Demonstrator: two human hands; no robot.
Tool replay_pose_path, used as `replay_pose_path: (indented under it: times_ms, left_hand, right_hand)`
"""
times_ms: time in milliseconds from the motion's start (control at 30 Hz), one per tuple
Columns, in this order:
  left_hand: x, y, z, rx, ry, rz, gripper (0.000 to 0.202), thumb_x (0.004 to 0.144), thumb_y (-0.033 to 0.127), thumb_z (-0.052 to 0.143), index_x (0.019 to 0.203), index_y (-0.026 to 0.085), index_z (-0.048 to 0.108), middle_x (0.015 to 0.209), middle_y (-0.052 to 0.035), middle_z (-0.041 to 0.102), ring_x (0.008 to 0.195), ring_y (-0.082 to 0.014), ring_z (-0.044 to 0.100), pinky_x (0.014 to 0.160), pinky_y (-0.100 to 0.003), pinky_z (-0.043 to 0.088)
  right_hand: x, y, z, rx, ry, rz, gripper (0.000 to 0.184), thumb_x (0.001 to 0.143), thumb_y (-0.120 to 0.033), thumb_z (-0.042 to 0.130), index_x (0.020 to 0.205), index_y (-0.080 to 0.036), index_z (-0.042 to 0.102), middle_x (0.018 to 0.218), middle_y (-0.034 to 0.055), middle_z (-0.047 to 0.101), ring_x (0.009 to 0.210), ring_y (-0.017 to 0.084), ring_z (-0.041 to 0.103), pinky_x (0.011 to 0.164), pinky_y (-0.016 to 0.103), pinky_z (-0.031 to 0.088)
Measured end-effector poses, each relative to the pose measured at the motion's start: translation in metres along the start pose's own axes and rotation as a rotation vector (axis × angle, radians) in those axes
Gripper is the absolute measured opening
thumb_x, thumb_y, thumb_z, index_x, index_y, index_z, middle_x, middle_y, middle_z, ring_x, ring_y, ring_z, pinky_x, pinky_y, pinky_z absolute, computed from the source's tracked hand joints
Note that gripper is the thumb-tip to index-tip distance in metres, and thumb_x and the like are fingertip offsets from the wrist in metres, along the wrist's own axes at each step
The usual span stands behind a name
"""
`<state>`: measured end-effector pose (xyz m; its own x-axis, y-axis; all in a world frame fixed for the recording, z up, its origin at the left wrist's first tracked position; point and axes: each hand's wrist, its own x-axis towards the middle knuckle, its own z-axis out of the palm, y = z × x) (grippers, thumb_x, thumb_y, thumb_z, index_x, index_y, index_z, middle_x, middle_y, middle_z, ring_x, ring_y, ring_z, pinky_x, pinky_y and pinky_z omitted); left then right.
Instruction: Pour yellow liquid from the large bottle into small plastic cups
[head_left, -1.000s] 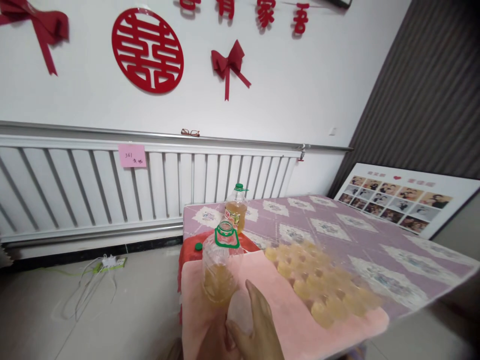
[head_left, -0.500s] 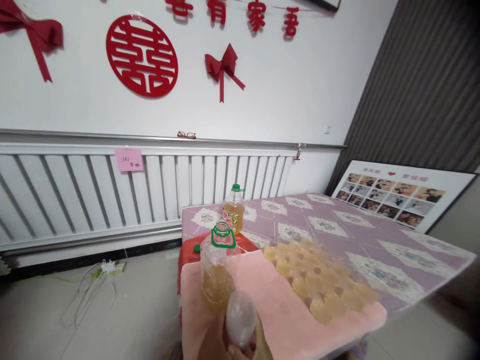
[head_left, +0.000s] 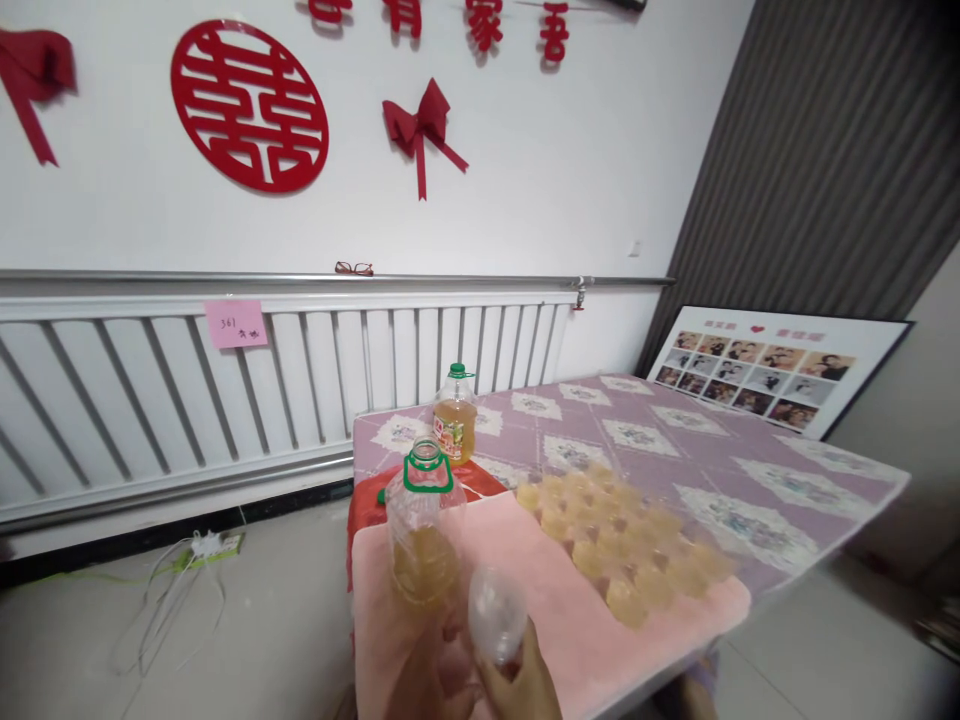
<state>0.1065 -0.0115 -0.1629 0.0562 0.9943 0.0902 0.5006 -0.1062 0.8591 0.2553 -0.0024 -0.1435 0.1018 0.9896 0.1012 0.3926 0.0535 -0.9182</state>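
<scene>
My right hand (head_left: 521, 685), at the bottom centre, is wrapped round a clear rounded plastic container (head_left: 496, 612), whose exact kind I cannot make out. Close by on the left is my left hand (head_left: 431, 680), blurred, so whether its fingers hold anything is unclear. Just beyond it an uncapped clear jug (head_left: 426, 565) with a green handle stands upright, partly filled with yellow liquid. To the right, rows of rounded cups of yellowish liquid (head_left: 619, 540) cover part of the pink cloth (head_left: 540, 640).
A second jug (head_left: 454, 425) with a green cap stands behind, near a red cloth (head_left: 480, 483). A green cap (head_left: 382, 495) lies at the table's left edge. A patterned purple tablecloth (head_left: 570, 400) extends back to the radiator (head_left: 300, 390). Cables (head_left: 202, 560) lie on the floor.
The view has swung slightly right. My right hand and the clear container have moved a little right, away from the open jug, and my hands have drawn slightly apart.
</scene>
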Motion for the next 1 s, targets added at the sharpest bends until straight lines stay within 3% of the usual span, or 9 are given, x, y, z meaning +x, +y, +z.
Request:
replay_pose_path:
  times_ms: [133,267,500,667,767,833,933,1000]
  left_hand:
    - [0.001,-0.012,0.004,0.076,-0.064,0.000,0.049,0.059,0.018,0.068,0.105,0.022,0.049,0.110,-0.0088,0.061,0.109,-0.0274,0.058,0.103,-0.044,0.044]
    - [0.004,-0.027,0.013,0.060,-0.097,-0.008,0.055,0.060,0.018,0.068,0.111,0.025,0.049,0.111,-0.0058,0.061,0.111,-0.0267,0.057,0.105,-0.043,0.042]
    - [0.012,-0.053,0.027,0.052,-0.126,-0.032,0.056,0.063,0.023,0.073,0.115,0.025,0.053,0.109,-0.0051,0.064,0.109,-0.0272,0.059,0.100,-0.043,0.047]
    - [0.010,-0.060,0.033,0.083,-0.152,-0.036,0.049,0.075,0.037,0.071,0.120,0.025,0.057,0.110,-0.0064,0.067,0.102,-0.0237,0.063,0.093,-0.045,0.052]
    - [0.012,-0.059,0.032,0.124,-0.148,-0.003,0.050,0.082,0.050,0.064,0.124,0.023,0.058,0.123,-0.0099,0.066,0.111,-0.0256,0.062,0.098,-0.052,0.050]
    - [0.015,-0.058,0.030,0.165,-0.145,0.035,0.056,0.078,0.055,0.067,0.125,0.025,0.060,0.129,-0.0110,0.065,0.120,-0.0289,0.059,0.105,-0.057,0.046]
    - [0.019,-0.064,0.031,0.250,-0.166,0.095,0.074,0.058,0.054,0.083,0.126,0.029,0.064,0.136,-0.0111,0.066,0.131,-0.0370,0.055,0.114,-0.057,0.040]
    - [0.016,-0.073,0.034,0.341,-0.140,0.134,0.067,0.064,0.048,0.081,0.127,0.030,0.065,0.138,-0.0096,0.066,0.133,-0.0376,0.055,0.115,-0.051,0.044]
  right_hand:
    - [0.004,0.006,-0.004,0.082,-0.001,0.062,0.040,0.073,-0.038,0.065,0.108,-0.023,0.057,0.087,0.0058,0.077,0.095,0.027,0.074,0.078,0.033,0.058]
    - [0.003,0.016,-0.001,0.120,-0.006,0.042,0.039,0.072,-0.040,0.064,0.107,-0.022,0.057,0.095,0.0078,0.077,0.096,0.026,0.073,0.081,0.033,0.058]
    - [-0.001,0.010,-0.007,-0.013,0.000,0.010,0.034,0.074,-0.040,0.062,0.103,-0.023,0.062,0.079,0.0027,0.075,0.081,0.024,0.073,0.069,0.030,0.057]
    - [-0.003,0.006,-0.011,-0.084,0.007,0.002,0.030,0.077,-0.038,0.060,0.102,-0.023,0.064,0.070,0.0000,0.071,0.072,0.022,0.071,0.061,0.027,0.054]
    - [-0.002,0.013,-0.009,-0.087,0.010,-0.007,0.029,0.076,-0.041,0.061,0.099,-0.023,0.065,0.074,0.0013,0.073,0.075,0.022,0.071,0.064,0.027,0.054]
    - [0.000,0.021,-0.007,-0.081,0.012,-0.019,0.032,0.076,-0.042,0.061,0.101,-0.023,0.065,0.080,0.0028,0.075,0.081,0.023,0.073,0.068,0.028,0.055]
    - [0.003,0.033,-0.003,-0.037,0.017,-0.051,0.037,0.076,-0.044,0.059,0.105,-0.021,0.064,0.093,0.0059,0.077,0.092,0.024,0.073,0.077,0.028,0.057]
    - [0.005,0.038,-0.002,-0.018,0.019,-0.062,0.039,0.075,-0.043,0.060,0.106,-0.020,0.063,0.099,0.0075,0.077,0.096,0.024,0.073,0.082,0.029,0.057]
